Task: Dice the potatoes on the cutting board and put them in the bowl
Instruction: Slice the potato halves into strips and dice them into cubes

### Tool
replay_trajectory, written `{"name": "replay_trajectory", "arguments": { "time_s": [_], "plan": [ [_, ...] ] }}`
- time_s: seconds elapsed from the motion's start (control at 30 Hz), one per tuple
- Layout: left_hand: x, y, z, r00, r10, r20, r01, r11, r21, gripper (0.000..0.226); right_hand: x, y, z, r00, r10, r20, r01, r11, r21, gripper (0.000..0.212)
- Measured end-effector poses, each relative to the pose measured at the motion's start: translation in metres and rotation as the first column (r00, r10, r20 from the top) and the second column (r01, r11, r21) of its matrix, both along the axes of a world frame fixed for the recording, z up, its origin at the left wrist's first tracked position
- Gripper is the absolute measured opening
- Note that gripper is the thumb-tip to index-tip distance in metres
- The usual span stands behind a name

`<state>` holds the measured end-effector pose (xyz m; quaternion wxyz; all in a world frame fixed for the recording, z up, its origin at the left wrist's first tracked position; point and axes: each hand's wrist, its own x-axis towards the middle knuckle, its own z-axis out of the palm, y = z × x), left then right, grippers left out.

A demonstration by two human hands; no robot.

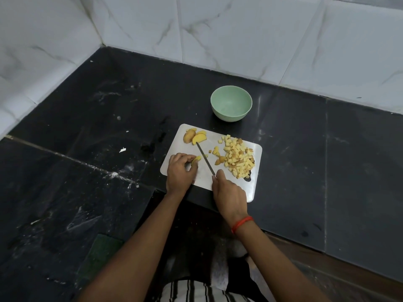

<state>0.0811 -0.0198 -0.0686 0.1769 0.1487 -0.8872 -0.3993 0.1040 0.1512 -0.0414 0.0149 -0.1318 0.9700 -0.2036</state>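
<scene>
Potato dicing on a white cutting board (220, 184).

The left hand (180, 171) pinches a potato piece (195, 160); the right hand (229, 194) grips a knife (206, 159) lying between that piece and the diced heap (238, 158) (uncut slices (194, 136) sit farther back). An empty green bowl (231, 103) stands beyond, on the dark stone table (87, 127) below marble-tiled walls (239, 29).

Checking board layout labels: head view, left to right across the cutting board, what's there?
Left hand pinching a yellow potato slice → steel knife blade → pile of small yellow potato dice → bare right edge of the white plastic cutting board.
</scene>
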Motion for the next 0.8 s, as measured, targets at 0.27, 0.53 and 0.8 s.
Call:
{"name": "replay_trajectory", "arguments": {
  "time_s": [0.27, 0.53, 0.8],
  "plan": [
    [-0.001, -0.001, 0.002, 0.999, -0.023, 0.035, 0.023, 0.999, -0.022, 0.015, -0.006, -0.006, -0.005, 0.998, 0.032, 0.046, -0.032, 0.999, 0.000, 0.018],
    [-0.002, 0.000, 0.002, 0.999, -0.016, 0.046, 0.018, 0.999, -0.027, 0.017, 0.000, -0.004, -0.005, 0.996, 0.073, 0.045, -0.077, 0.993, 0.088, 0.011],
    [-0.001, 0.000, -0.001, 1.000, 0.008, 0.021, -0.008, 1.000, -0.002, 0.019, 0.009, -0.002, -0.008, 0.999, -0.046, -0.018, 0.048, 0.994, 0.094, 0.016]
  ]
}}
